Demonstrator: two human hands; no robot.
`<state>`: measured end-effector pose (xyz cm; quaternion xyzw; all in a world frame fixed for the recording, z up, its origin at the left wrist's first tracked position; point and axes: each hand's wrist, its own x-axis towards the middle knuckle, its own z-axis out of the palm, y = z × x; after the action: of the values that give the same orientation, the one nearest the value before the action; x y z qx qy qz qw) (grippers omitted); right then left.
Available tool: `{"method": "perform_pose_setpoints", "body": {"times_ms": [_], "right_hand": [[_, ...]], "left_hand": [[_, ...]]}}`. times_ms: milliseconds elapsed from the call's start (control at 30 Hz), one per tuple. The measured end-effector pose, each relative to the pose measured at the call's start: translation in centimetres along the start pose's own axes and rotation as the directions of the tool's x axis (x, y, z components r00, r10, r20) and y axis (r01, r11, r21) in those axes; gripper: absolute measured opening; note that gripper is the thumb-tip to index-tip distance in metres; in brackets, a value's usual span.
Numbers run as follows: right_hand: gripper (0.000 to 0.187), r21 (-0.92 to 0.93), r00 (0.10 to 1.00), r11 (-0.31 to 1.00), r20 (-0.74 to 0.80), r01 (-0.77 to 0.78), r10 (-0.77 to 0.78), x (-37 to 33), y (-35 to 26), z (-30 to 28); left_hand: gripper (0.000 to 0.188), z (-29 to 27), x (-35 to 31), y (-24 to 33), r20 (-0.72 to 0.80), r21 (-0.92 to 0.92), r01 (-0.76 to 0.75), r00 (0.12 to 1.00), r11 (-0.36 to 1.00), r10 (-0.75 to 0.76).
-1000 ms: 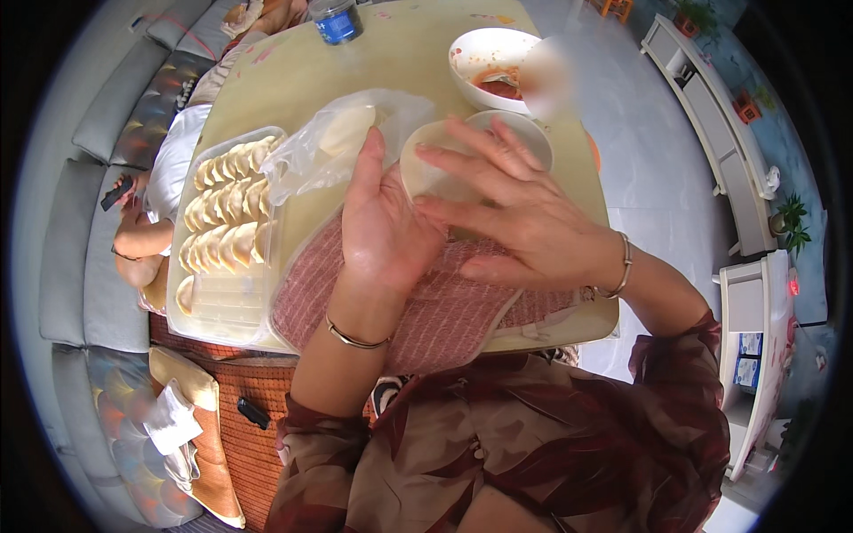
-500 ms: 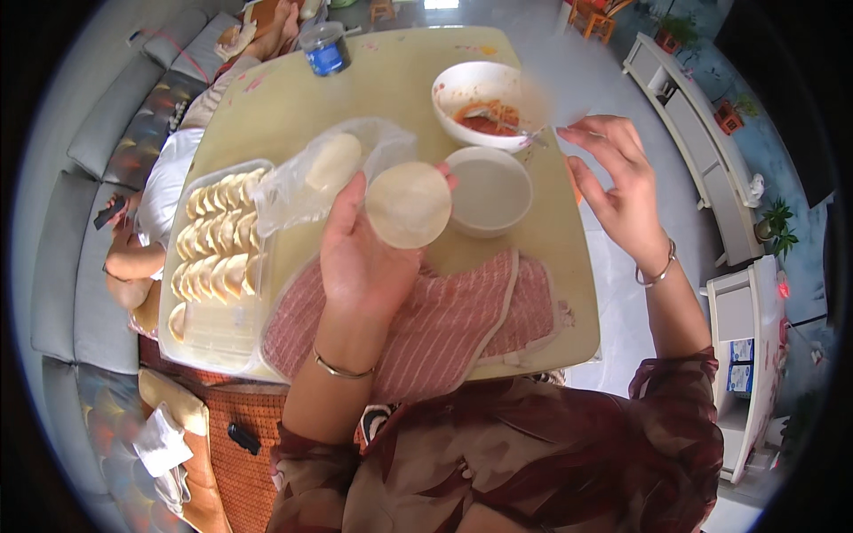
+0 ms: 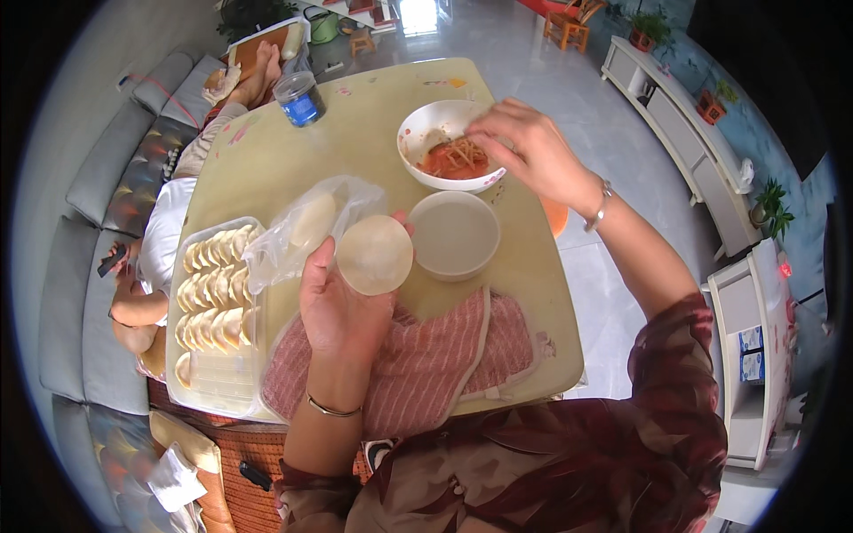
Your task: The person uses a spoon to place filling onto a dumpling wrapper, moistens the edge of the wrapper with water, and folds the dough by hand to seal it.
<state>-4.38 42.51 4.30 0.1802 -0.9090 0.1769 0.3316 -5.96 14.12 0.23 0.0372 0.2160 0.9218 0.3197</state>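
Observation:
A round, pale dumpling wrapper (image 3: 375, 255) lies across the fingers of my left hand (image 3: 345, 311), held above the table with its fingers curled around it. My right hand (image 3: 542, 155) is over the right rim of a white bowl (image 3: 418, 173) of reddish filling (image 3: 455, 160). Its fingers are bent together toward the thumb; what they grip, if anything, is hidden. A second bowl (image 3: 455, 235), holding cloudy liquid, stands just right of the wrapper. Behind my left hand, a clear plastic bag (image 3: 346, 202) contains more pale wrappers (image 3: 313, 222).
A clear tray (image 3: 222, 377) with rows of folded dumplings (image 3: 213, 289) is at the left. A pink striped cloth (image 3: 435, 355) lies on the near table edge. A blue-labelled jar (image 3: 300, 99) stands at the far left corner. Another person (image 3: 173, 240) reclines on the grey sofa (image 3: 71, 306).
My right hand has moved left and over the filling bowl, its fingers closing in. The utensil handle seen at that bowl's rim no longer shows. My left hand still holds the wrapper.

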Motion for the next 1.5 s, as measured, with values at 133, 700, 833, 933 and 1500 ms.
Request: {"method": "perform_pose_setpoints", "body": {"times_ms": [133,700,833,933,1500], "right_hand": [[0.016,-0.029,0.995,0.994,0.006,-0.101,0.102,2.2,2.0,2.2],[0.02,0.143,0.969,0.96,-0.033,-0.24,0.247,0.9,1.9,-1.2],[0.019,-0.048,0.989,0.988,-0.037,-0.145,0.144,0.3,3.7,-0.7],[0.02,0.153,0.966,0.954,0.045,-0.259,0.255,-0.3,3.0,-0.3],[0.017,-0.083,0.986,0.983,-0.041,-0.167,0.164,0.5,4.2,-1.2]], "left_hand": [[0.066,0.3,-0.2,-0.2,0.006,0.004,0.021,1.0,1.0,-0.021],[0.07,1.0,-0.8,-0.4,-0.019,0.067,0.05,0.999,0.996,-0.049],[0.071,0.9,-0.7,-0.4,0.004,0.105,0.039,0.999,0.994,-0.039],[0.072,0.9,-0.8,-0.5,-0.018,0.088,0.044,0.999,0.995,-0.043],[0.072,0.9,-0.6,-0.5,-0.041,0.089,0.042,0.998,0.995,-0.038]]}}
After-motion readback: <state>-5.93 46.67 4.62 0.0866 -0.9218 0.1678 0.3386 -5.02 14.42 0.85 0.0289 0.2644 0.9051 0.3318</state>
